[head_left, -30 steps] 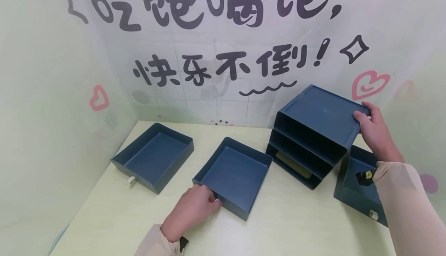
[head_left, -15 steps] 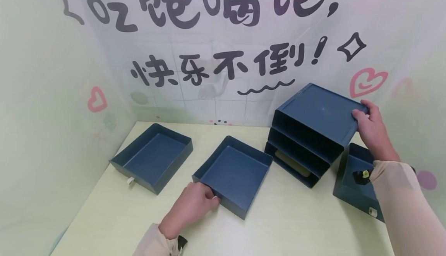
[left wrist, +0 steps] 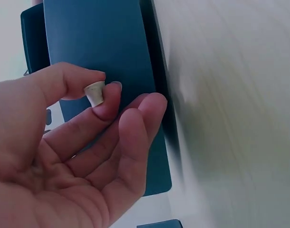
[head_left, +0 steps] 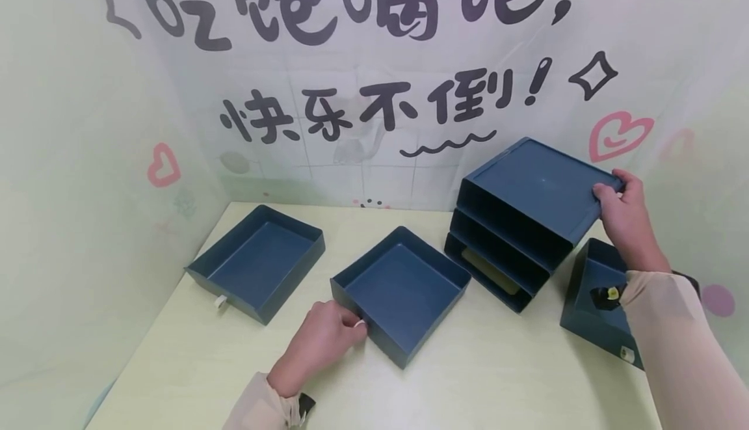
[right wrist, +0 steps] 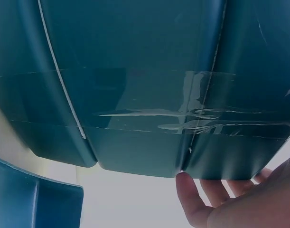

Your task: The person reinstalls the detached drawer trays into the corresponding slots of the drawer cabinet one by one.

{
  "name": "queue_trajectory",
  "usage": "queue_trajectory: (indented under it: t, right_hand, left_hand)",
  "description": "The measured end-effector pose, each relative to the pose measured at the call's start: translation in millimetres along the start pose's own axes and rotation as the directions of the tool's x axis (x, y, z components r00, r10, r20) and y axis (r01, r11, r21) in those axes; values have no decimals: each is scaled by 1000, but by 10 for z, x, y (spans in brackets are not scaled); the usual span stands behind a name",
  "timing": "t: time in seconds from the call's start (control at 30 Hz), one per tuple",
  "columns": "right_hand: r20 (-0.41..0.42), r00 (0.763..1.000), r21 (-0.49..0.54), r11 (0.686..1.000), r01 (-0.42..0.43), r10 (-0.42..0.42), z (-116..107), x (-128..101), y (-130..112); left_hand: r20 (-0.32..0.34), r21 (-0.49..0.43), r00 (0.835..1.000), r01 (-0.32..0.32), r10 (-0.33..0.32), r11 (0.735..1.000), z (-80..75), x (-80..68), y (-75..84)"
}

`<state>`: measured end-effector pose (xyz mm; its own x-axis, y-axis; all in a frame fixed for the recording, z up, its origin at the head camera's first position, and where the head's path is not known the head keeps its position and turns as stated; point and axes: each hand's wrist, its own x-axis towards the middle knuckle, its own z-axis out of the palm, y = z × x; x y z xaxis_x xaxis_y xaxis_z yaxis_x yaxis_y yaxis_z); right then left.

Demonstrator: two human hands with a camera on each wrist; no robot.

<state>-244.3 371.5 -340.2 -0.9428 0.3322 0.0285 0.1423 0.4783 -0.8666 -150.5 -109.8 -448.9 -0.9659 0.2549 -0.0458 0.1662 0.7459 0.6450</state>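
Pinching a small white tab (left wrist: 94, 93) between thumb and forefinger, the left hand (head_left: 318, 345) keeps its grip on the front of a blue drawer (head_left: 404, 290) lying on the pale table (head_left: 503, 378), just before the open slots of a blue drawer cabinet (head_left: 526, 212). Right hand (head_left: 625, 220) clasps the cabinet's upper rear corner, tilting it. Two more drawers rest on the table: one (head_left: 257, 261) far left, another (head_left: 597, 306) beneath the right sleeve.
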Motion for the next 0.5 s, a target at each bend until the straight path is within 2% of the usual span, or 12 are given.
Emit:
queue_trajectory:
  t: [0.3, 0.5]
  right_hand:
    - [-5, 1000, 17, 1000, 11, -11, -21, -26, 33]
    - [-20, 1000, 2, 1000, 12, -12, 13, -22, 2]
  left_hand:
    - [-13, -21, 999, -41, 41, 999, 21, 36, -13]
    - [-4, -66, 1000, -15, 15, 998, 13, 21, -28]
